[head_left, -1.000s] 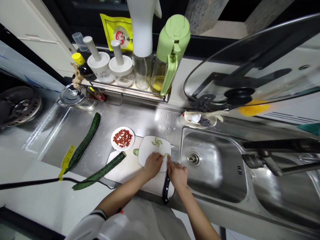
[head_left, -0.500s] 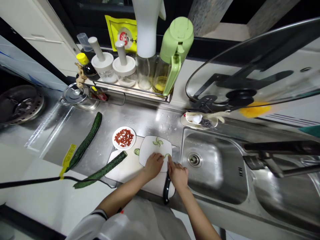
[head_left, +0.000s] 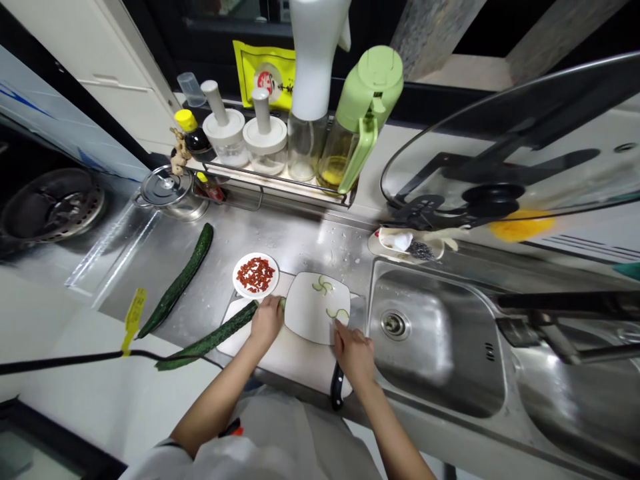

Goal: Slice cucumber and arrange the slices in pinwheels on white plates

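A white square plate (head_left: pixel 310 319) rests on the white cutting board (head_left: pixel 287 355). Thin curved cucumber slices (head_left: pixel 323 285) lie fanned near its far edge, with a further pair close to its right corner. There, my right hand (head_left: pixel 355 353) has its fingertips closed at the slice by the rim. To the plate's left, my left hand (head_left: pixel 267 325) reaches down, fingers drawn together beside more cut slices (head_left: pixel 283 303); what they hold is hidden. Close to its wrist is the cut end of a cucumber (head_left: pixel 215 339). Under my right hand, a black-handled knife (head_left: pixel 337 387) lies on the board.
A small plate of chopped red pieces (head_left: pixel 256 275) stands behind the board. A whole cucumber (head_left: pixel 177 280) lies farther left. The steel sink (head_left: pixel 435 340) is at the right, beneath a glass lid (head_left: pixel 500 160). A shelf at the back holds jars and a green-topped oil bottle (head_left: pixel 367 100).
My left hand has moved left off the plate to the cut slices by the cucumber. My right hand stays at the plate's right corner, where two slices now show. The whole view has shifted slightly.
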